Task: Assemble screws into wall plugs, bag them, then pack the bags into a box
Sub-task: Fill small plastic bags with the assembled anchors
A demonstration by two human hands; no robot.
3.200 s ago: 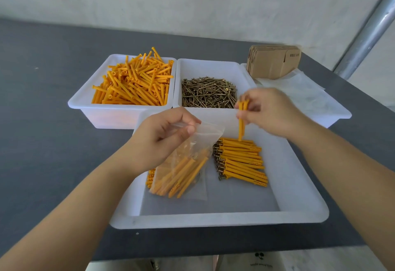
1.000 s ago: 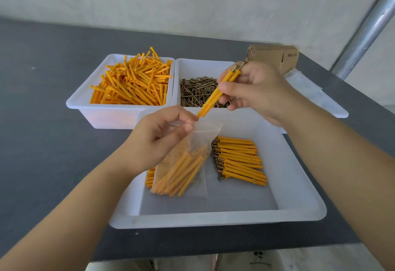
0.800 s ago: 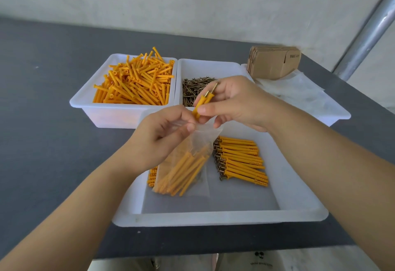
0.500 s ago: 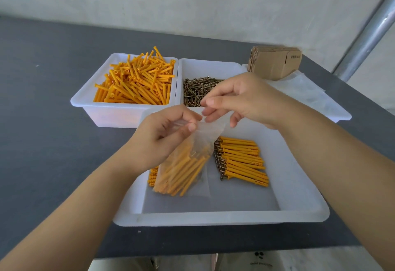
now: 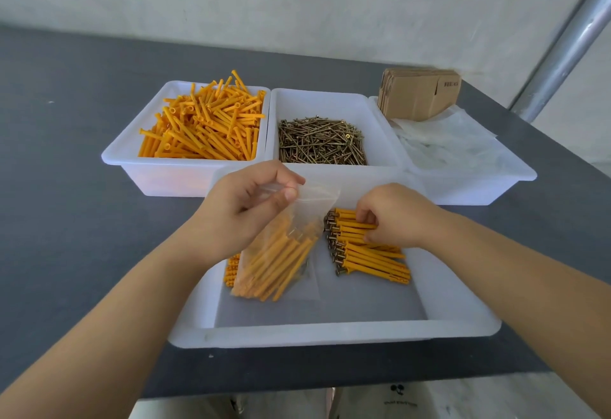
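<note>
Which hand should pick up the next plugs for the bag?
The right hand: it already rests on the row of assembled plugs, fingers curled round some. The left hand pinches the bag mouth.

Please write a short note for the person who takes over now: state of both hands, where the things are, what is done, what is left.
Left hand: holds the bag open at its top, partly filled with plugs.
Right hand: its grip is on the assembled plugs lying in the front tray.
Loose plugs and screws sit in the two back trays; flat boxes and spare bags at back right.
Done: many plugs bagged.
Left: bag the rest, close the bag, box it.
</note>
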